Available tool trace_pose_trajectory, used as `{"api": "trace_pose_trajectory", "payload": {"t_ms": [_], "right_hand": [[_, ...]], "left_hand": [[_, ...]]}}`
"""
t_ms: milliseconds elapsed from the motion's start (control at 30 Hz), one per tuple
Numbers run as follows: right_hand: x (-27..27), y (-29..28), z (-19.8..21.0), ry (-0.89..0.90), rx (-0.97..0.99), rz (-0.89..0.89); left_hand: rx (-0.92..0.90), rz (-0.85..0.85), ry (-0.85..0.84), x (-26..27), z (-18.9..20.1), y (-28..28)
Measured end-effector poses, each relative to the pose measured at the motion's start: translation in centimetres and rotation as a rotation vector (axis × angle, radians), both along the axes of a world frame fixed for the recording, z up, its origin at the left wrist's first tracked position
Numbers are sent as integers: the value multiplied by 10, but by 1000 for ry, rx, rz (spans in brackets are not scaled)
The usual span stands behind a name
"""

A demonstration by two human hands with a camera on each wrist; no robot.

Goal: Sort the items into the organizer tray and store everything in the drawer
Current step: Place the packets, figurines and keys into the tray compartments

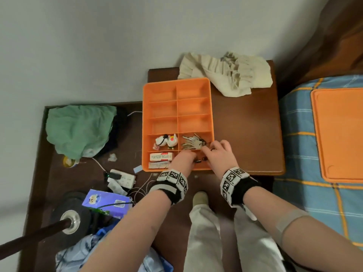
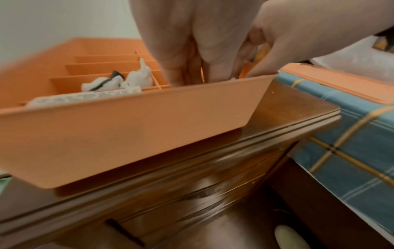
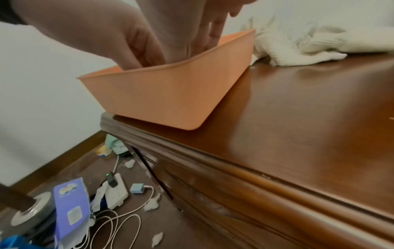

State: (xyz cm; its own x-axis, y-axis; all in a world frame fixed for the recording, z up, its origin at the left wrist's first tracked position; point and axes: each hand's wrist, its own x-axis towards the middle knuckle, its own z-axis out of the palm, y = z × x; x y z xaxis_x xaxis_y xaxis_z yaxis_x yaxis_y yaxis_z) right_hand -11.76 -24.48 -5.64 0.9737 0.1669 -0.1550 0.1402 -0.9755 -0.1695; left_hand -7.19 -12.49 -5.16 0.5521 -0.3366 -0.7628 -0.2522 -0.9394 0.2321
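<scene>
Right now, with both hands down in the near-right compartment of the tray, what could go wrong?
1. The orange tray sits at the nightstand's front-left corner; pressing from the left hand or right hand could tip it onto the littered floor.
2. The keys lie just behind the fingers and could snag.
3. The small dark items are hidden, so a grip may miss.

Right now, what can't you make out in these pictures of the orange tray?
- Small dark items in the orange plastic organizer tray, head view: both hands cover them.
- Left hand and right hand fingertips, wrist views: tray wall hides them.
- Flat white packets: print too blurred to read.
</scene>
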Motion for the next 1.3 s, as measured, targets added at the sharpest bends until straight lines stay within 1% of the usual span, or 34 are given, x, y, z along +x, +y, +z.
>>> {"api": "trace_pose_trajectory", "payload": {"t_ms": [67, 133, 167, 233, 333, 400, 433, 500, 600, 700, 800, 900, 1066, 1166, 1233, 1300], "right_hand": [[1, 4, -9, 6, -77, 49], [4, 6, -9, 67, -67, 105], [6, 6, -6, 119, -48, 121], [8, 10, -3, 304, -79, 148], [13, 8, -3, 351, -112, 183], [12, 7, -4, 310, -98, 181], [12, 6, -1, 250, -73, 157], [8, -2, 1, 140, 39, 75], [3, -13, 18, 214, 296, -122], [1, -36, 28, 185, 422, -345], [0, -70, 36, 123, 491, -519], [-5, -115, 45, 65, 507, -636], [-23, -208, 56, 116, 485, -762], [-45, -272, 51, 141, 380, -804], [-61, -315, 42, 189, 279, -871], [-76, -356, 31, 236, 223, -947]], "left_hand": [[45, -21, 55, 6, -6, -3], [44, -29, 73, 8, -9, -3], [42, -33, 84, 9, -10, -2], [43, -32, 97, 10, -14, 0], [-8, -9, 69, 11, -11, 4], [-92, 23, -3, 9, -10, 9], [-147, 45, -49, 7, -8, 10], [-240, 94, -110, 4, -1, 11], [-352, 125, -195, 4, 11, 2], [-437, 160, -271, 11, 26, -19], [-471, 176, -262, 20, 40, -50], [-527, 154, -257, 26, 52, -92], [-591, 149, -219, 27, 64, -180], [-595, 137, -147, 21, 57, -240], [-582, 141, -89, 15, 46, -279], [-552, 138, -46, 7, 30, -316]]}}
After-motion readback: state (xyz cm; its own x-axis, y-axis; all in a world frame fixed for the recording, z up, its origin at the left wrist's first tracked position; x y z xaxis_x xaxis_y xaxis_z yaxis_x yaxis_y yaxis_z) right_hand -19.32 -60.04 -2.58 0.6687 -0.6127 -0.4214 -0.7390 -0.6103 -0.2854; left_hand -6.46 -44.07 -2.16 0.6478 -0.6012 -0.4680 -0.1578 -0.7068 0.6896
